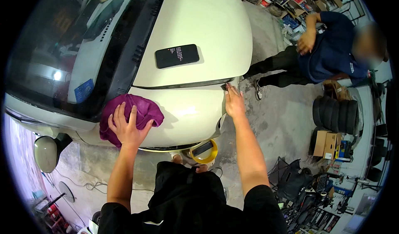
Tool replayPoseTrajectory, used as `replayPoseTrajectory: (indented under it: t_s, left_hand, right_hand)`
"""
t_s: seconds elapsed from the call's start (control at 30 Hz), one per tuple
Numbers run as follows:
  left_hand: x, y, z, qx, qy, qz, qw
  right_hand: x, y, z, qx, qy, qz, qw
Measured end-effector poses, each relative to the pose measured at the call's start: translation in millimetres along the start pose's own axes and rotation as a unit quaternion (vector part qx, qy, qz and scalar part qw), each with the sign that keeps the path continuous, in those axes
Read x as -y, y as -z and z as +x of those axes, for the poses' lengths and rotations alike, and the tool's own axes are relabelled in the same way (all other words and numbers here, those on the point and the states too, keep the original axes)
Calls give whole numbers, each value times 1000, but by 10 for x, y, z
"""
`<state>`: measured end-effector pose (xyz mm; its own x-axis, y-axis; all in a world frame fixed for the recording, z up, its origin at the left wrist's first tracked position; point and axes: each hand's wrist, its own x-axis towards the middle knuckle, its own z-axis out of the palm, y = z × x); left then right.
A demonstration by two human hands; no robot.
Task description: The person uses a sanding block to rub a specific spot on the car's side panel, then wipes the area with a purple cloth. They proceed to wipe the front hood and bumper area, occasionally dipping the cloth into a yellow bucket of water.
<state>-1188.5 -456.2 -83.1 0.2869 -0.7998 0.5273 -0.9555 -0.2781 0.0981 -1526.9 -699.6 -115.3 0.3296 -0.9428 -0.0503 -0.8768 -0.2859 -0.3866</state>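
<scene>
A bunched purple cloth (145, 111) lies on the cream car fender (187, 109) beside the windshield's lower corner. My left hand (126, 128) rests on top of it, fingers spread. At the fender's front end, next to the hood seam, is my right hand (235, 101). Its fingers are close together and its fingertips press a small dark piece (225, 86) against the paint; what that piece is I cannot make out. A black smartphone (177, 56) with a lit screen lies on the hood (203, 22), beyond the seam.
A yellow bucket (213, 154) with a dark block inside stands at my feet, below the fender. The side mirror (46, 153) sticks out at left. To the right a person in dark clothes (328, 51) stands near stacked tires (336, 114) and cardboard boxes (326, 144).
</scene>
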Motion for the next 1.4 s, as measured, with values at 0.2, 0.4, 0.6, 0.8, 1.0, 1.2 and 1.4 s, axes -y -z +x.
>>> replayPoseTrajectory:
  t_s: [0.2,0.4,0.6,0.8,1.0,1.2,1.4]
  left_hand:
    - [37,2,-5,-26,-13,-23,999]
    - [40,20,60,-53,-21,-53,997]
    - [140,27,127,-68,-63,-103,990]
    - [712,316,-27,-81,-80,-145,983]
    - [986,340,-239,-87,-119,-134,980]
    - [1125,211,-394,-104,-152,-119,976]
    - [1085,52,-459,-128,-141,-94,977]
  right_hand:
    - [1157,-408,-328,49,190,29,980]
    - [716,-144,-161,-8,79,-7,997]
    - [1560,-455,-464,11,250,51,967]
    - [1442,-360,-614,-25,228,-4,973]
    - [2525,-691,-432,-55,396,30,916]
    - [2530,-635,-248,-50,425,10,904]
    - [2730,-589,-49,-29,459,-12,888]
